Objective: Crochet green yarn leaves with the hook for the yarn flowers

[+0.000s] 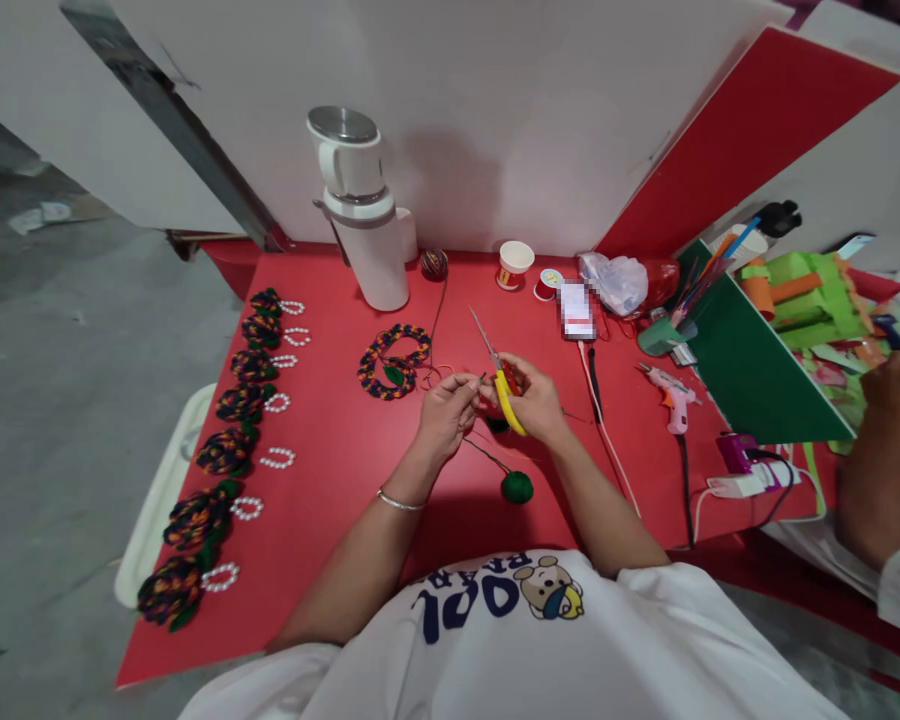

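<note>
My left hand [450,408] is closed in a pinch on a thin strand of green yarn [484,452]. The strand runs down to a small green yarn ball [517,487] on the table. In my right hand [538,402] is a pair of scissors [508,402] with yellow and red handles, blades pointing up and away. The right fingertips are close to the left ones, and exactly what lies between them is too small to tell. A multicoloured braided yarn loop [394,362] with a green leaf lies beyond my left hand.
Several braided yarn bundles [225,452] and pearl bead strings [277,458] line the left edge. Behind stand a white flask [371,250], a yarn ball [434,264] and a paper cup [515,264]. Rightward are a phone [577,310], a pink glue gun [673,395], cables and another person's arm [881,440].
</note>
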